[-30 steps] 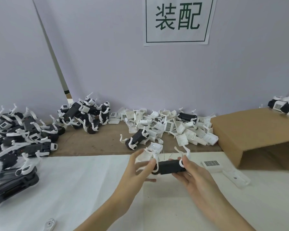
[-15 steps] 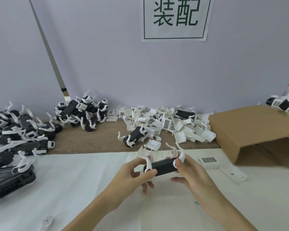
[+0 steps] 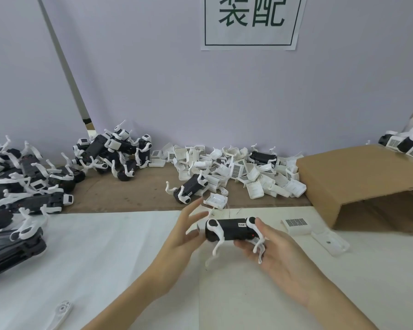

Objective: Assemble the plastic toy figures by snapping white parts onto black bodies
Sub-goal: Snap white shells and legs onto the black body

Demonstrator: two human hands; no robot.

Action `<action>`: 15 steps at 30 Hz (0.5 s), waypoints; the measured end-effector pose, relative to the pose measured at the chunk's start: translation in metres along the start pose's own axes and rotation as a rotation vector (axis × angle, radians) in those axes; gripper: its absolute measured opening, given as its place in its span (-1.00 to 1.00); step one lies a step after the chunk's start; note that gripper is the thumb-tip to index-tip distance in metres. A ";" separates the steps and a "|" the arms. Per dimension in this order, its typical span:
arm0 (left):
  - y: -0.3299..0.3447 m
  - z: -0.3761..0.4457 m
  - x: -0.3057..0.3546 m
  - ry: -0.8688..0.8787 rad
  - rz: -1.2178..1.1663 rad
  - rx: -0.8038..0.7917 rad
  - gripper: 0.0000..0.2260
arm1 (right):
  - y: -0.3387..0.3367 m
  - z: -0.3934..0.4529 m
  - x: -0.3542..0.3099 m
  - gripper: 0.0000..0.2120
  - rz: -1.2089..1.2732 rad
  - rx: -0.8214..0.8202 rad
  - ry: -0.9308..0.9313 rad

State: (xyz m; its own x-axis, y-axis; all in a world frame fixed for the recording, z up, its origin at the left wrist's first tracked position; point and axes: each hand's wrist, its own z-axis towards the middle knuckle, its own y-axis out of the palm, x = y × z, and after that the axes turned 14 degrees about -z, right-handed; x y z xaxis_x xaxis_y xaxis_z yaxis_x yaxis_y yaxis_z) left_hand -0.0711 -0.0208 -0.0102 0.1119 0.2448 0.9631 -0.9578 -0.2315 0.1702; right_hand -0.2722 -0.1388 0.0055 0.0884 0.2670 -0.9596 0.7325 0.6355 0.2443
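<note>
A black toy body [image 3: 231, 229] with white legs snapped on hangs above the white table cover, legs pointing down. My right hand [image 3: 279, 256] grips its right end, thumb on top and fingers underneath. My left hand [image 3: 185, 231] is at its left end with fingers spread and straight, only the thumb touching the body. A pile of loose white parts [image 3: 239, 169] lies behind on the brown board. One white part [image 3: 216, 200] sits just beyond my left fingertips, beside a lone black figure [image 3: 188, 189].
Finished figures are heaped at the far left [image 3: 24, 186] and at the back left [image 3: 115, 153]. A cardboard box [image 3: 358, 177] stands at the right with more figures [image 3: 405, 145] on top. A barcoded white part [image 3: 296, 225] and a white leg [image 3: 62, 310] lie loose.
The figure has been turned over, so its white legs now point down instead of up. My left hand's fingers have opened away from the body; my right hand keeps its hold.
</note>
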 end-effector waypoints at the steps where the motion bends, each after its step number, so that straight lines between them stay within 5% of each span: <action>1: 0.002 0.001 0.000 -0.064 -0.153 0.070 -0.57 | 0.001 0.000 0.001 -0.59 -0.030 0.011 -0.033; 4: 0.005 0.003 0.003 -0.155 -0.200 0.109 -0.58 | 0.007 -0.001 0.005 -0.57 -0.093 0.014 -0.109; 9: 0.006 0.001 0.003 -0.043 -0.144 0.160 -0.73 | 0.016 -0.003 0.010 -0.54 -0.343 0.042 -0.223; 15: 0.001 -0.002 0.019 0.081 -0.049 0.105 -0.54 | 0.006 -0.006 0.011 -0.46 -0.616 -0.096 -0.259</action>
State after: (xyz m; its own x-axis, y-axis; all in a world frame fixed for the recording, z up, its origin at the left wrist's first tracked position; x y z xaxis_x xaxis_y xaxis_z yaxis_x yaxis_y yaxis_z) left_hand -0.0700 -0.0149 0.0074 0.1325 0.3323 0.9338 -0.9184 -0.3132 0.2418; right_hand -0.2710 -0.1278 -0.0033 -0.1586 -0.3394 -0.9272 0.6389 0.6807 -0.3584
